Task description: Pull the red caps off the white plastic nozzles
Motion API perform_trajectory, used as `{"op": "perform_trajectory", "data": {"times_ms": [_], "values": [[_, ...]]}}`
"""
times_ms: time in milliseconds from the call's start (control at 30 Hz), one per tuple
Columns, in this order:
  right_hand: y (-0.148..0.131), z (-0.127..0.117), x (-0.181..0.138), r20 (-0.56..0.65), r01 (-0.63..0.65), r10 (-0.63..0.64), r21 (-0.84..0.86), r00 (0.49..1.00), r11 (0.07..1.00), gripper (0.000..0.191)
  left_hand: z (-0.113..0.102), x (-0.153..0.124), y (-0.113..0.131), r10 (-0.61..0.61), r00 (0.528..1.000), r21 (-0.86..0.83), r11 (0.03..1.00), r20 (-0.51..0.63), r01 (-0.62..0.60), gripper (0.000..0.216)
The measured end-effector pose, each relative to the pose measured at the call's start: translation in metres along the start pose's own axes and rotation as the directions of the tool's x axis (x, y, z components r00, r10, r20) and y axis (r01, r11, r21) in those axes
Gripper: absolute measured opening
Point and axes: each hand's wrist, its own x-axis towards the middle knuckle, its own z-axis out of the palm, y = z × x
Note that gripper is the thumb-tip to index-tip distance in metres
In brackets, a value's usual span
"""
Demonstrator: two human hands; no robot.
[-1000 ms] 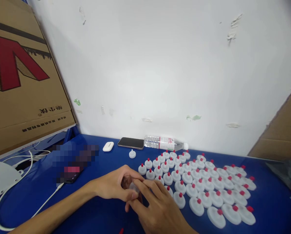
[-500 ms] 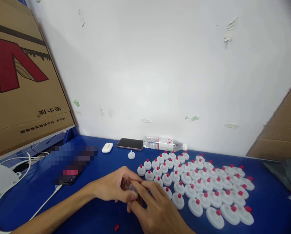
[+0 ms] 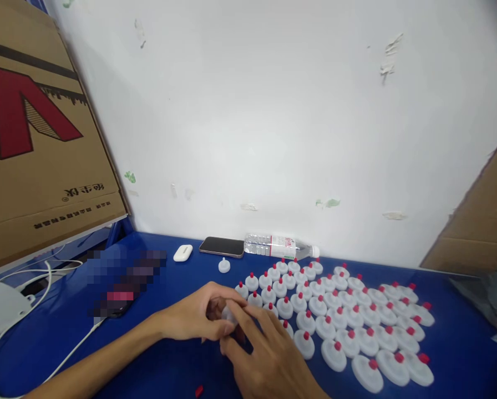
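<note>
White cap point(image 3: 229, 316), small and mostly hidden, tight between both closed hands, left hand point(image 3: 196, 317) and right hand point(image 3: 269, 354)

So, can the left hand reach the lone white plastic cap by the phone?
Probably yes: bare blue tabletop lies between left hand and white cap, though it's pinching a small white part.

Head-worn view, forward and down, close over table point(image 3: 460, 343)

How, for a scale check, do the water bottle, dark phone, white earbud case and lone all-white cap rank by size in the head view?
1. clear plastic water bottle
2. dark flat phone
3. white oval earbud case
4. lone white plastic cap
All sit about equally far away.
</note>
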Motion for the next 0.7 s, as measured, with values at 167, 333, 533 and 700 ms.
{"op": "perform_trajectory", "data": {"times_ms": [167,333,533,700], "values": [[-0.001,-0.005,0.006,0.044,-0.106,0.102,0.098,0.994,0.99,0.022,-0.008,0.005,-0.004,0.002,0.985,-0.014,1.0,-0.173,-0.004,0.048],[-0.027,0.019,-0.005,0.014,0.003,-0.006,0.196,1.0,0.981,0.013,-0.012,0.01,-0.006,-0.037,0.968,0.003,0.999,-0.248,0.039,0.05],[-0.037,0.03,-0.024,0.068,-0.07,0.055,0.232,0.996,0.97,0.019,-0.008,0.006,0.001,-0.033,0.953,0.178,0.98,-0.3,0.09,0.041],[-0.015,0.019,-0.019,0.187,-0.111,0.067,0.235,0.98,0.966,0.017,-0.005,0.006,-0.002,0.051,0.942,0.374,0.924,-0.332,0.082,0.037]]}}
